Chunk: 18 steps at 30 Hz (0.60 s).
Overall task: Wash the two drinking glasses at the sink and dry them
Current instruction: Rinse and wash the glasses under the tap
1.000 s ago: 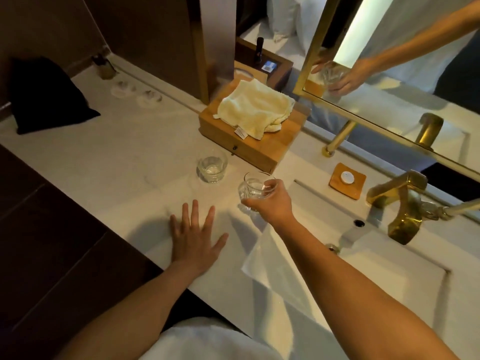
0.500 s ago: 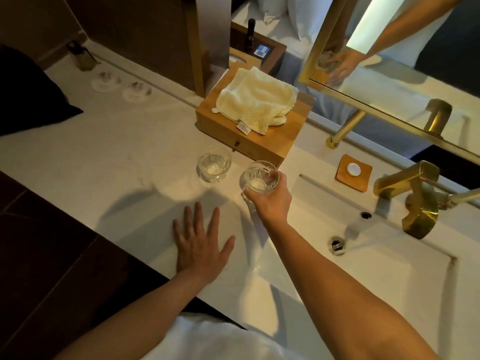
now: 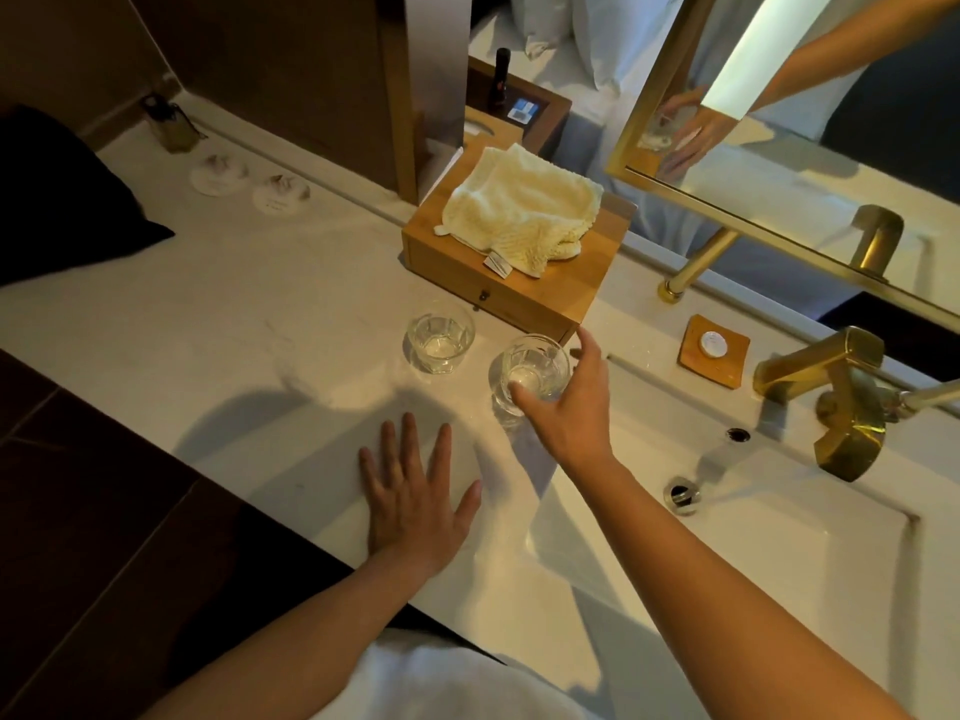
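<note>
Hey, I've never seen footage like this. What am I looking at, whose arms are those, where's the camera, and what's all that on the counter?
There is no machine here. These are a person's two bare arms, filmed by one wide-angle camera worn on their head and looking forward and down, which is why the arms enter from the bottom edge. The left hand lies flat, fingers spread, on the pale stone counter. The right hand has thumb and fingers round a clear drinking glass beside the white rectangular sink. I cannot tell whether that glass stands on the counter or is just lifted. A second clear glass stands to its left, untouched. Behind them sits a wooden box with a cream knitted towel on top. A brass-coloured faucet stands over the sink.
</note>
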Each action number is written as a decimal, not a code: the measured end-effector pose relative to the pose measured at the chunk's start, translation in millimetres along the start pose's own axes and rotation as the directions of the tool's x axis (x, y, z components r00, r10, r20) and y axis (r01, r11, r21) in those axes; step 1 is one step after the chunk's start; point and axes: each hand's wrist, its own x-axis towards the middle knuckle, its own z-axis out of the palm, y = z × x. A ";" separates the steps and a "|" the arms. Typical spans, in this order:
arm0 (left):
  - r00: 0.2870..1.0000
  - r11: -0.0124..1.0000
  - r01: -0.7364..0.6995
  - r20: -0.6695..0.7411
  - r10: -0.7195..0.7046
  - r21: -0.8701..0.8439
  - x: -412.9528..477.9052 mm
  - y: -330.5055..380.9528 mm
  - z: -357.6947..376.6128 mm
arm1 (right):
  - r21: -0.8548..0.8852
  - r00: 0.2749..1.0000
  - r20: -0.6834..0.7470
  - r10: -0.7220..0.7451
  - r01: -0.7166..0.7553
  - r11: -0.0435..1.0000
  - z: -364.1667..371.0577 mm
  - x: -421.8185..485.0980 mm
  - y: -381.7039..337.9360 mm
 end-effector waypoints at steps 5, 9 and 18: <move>1.000 1.000 -0.004 -0.011 0.004 -0.007 -0.4 0.6 0.1 | -0.067 0.942 -0.071 -0.328 0.324 0.944 10.4 4.2 -57.8; 1.000 1.000 -0.015 -0.011 0.015 -0.013 -1.3 -0.5 -2.0 | -0.106 0.918 0.106 -0.382 0.392 0.914 26.1 24.6 -87.5; 0.999 0.999 -0.016 -0.039 0.014 -0.052 -0.5 -0.3 1.3 | -0.410 0.838 0.522 -0.161 0.411 0.814 62.2 53.3 -84.0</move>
